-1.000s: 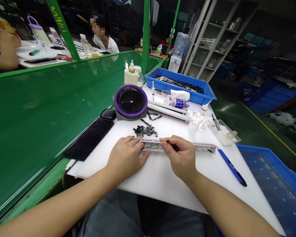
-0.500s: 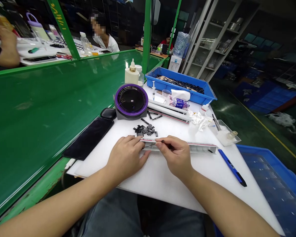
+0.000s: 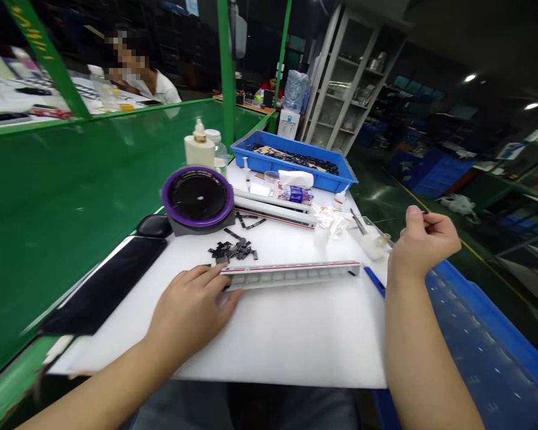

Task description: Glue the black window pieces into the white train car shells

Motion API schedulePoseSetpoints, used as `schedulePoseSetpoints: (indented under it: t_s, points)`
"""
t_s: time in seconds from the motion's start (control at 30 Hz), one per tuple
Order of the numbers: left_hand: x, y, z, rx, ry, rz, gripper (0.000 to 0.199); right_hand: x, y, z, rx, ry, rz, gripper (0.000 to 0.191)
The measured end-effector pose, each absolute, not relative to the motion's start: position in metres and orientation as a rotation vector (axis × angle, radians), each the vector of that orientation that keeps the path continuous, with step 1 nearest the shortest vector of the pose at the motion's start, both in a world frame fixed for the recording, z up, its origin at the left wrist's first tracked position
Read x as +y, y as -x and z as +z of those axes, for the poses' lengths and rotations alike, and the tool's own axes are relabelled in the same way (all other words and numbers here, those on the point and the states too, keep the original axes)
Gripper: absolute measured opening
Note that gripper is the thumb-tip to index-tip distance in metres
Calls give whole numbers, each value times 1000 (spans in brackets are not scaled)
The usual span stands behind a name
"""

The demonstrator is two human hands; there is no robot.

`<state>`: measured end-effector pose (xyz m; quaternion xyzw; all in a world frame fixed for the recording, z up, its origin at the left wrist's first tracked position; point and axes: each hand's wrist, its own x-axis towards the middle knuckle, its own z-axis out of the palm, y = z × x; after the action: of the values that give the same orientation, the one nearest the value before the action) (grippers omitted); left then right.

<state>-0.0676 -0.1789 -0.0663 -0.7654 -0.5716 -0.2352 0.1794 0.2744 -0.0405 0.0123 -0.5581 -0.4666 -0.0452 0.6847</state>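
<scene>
A long white rail [image 3: 291,275] with a red line along its top edge lies across the white table. At its left end, my left hand [image 3: 192,301] grips it, thumb in front and fingers behind. My right hand [image 3: 425,242] is raised off the table's right side, fingers pinched; a small dark bit shows at the fingertips, too small to name. Just behind my left hand lies a pile of small black pieces [image 3: 235,249]. A blue pen-like tool [image 3: 374,279] lies right of the rail, partly behind my right forearm.
Behind the pile stand a round purple-rimmed device [image 3: 198,197], a cream bottle [image 3: 199,149] and a blue tray [image 3: 291,160] of dark parts. More white rails [image 3: 275,212] and crumpled tissue [image 3: 332,221] lie mid-table. A phone [image 3: 107,283] is at left; a person [image 3: 161,86] sits beyond the green partition.
My right hand has left the rail and moved right and up, past the table edge. My left hand remains on the rail. The whole view has shifted, with the table now further left.
</scene>
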Motion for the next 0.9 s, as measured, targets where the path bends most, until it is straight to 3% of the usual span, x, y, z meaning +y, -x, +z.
schedulePoseSetpoints:
  t_s: [0.13, 0.4, 0.63, 0.77, 0.9]
  points:
    - [-174, 74, -71, -1537, 2175, -688, 24, -18, -325, 11, -881, 1475, -279, 22]
    - [-172, 74, -71, -1505, 2191, -699, 25, -16, -332, 0, -911, 1594, -367, 22]
    - [-173, 74, -69, -1507, 2195, -707, 23, -12, -338, -4, -1185, 1869, -47, 28]
    - [-175, 72, -66, -1542, 2206, -671, 25, -30, -304, 6, -1202, 1497, -195, 36]
    - [-177, 70, -63, -1587, 2220, -652, 28, -61, -249, 9, -1769, 1028, 43, 21]
